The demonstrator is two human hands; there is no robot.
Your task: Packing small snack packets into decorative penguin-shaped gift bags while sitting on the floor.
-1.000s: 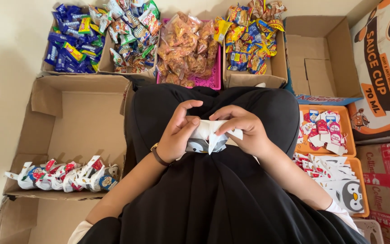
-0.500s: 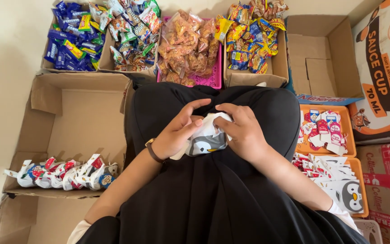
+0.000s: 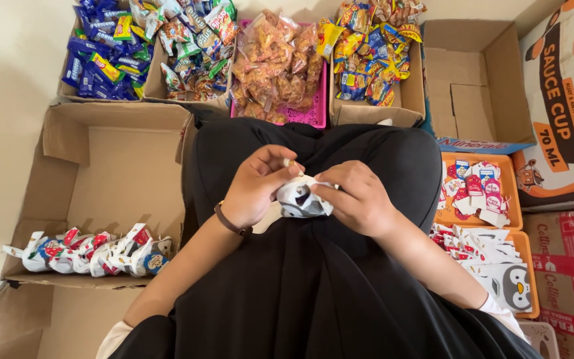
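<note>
A small white paper pouch (image 3: pixel 302 198) sits over the black-clad lap, pinched between both hands: left hand (image 3: pixel 255 188) fingers clamp its upper left edge, right hand (image 3: pixel 357 199) fingers grip its right side. Finished pouches (image 3: pixel 91 252) line the cardboard box's (image 3: pixel 121 173) near edge.

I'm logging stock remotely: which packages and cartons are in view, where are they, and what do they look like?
Small white pouch: held between left hand and right hand.
Blue wrappers: top-left box.
Clear orange snack bags: pink tray, top centre.
Yellow-blue packets: box beside it.
Filled white-red pouches: row in left carton.
Flat penguin pouches: orange tray, right.
</note>
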